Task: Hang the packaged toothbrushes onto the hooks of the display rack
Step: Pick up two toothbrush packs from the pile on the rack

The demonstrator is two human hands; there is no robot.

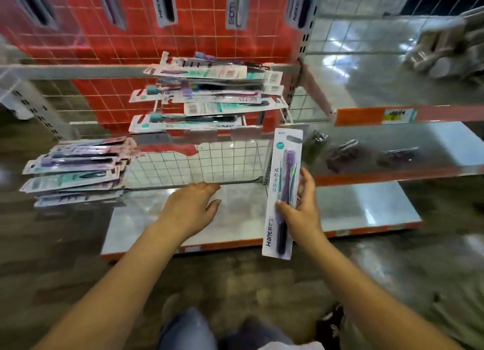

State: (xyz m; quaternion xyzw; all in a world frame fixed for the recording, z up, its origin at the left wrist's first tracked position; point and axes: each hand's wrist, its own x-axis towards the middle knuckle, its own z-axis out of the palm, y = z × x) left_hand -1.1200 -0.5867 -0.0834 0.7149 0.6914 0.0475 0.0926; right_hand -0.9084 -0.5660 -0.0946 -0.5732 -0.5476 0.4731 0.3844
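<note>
My right hand (301, 205) grips a packaged purple toothbrush (284, 176) upright by its lower half, in front of the wire rack. My left hand (191, 205) hovers with relaxed fingers over the bottom shelf and holds nothing. A pile of packaged toothbrushes (207, 92) lies in a wire basket at centre. A second pile (76, 171) lies at the left. Several packs (166, 6) hang from hooks on the wire grid (104, 48) at the top, in front of red boxes.
A metal bottom shelf (353, 205) with an orange edge sits under my hands. A higher metal shelf (419, 145) at the right carries dark loose hooks (343, 153). A perforated upright post (303, 43) divides the rack bays. My knees (188, 328) show at the bottom.
</note>
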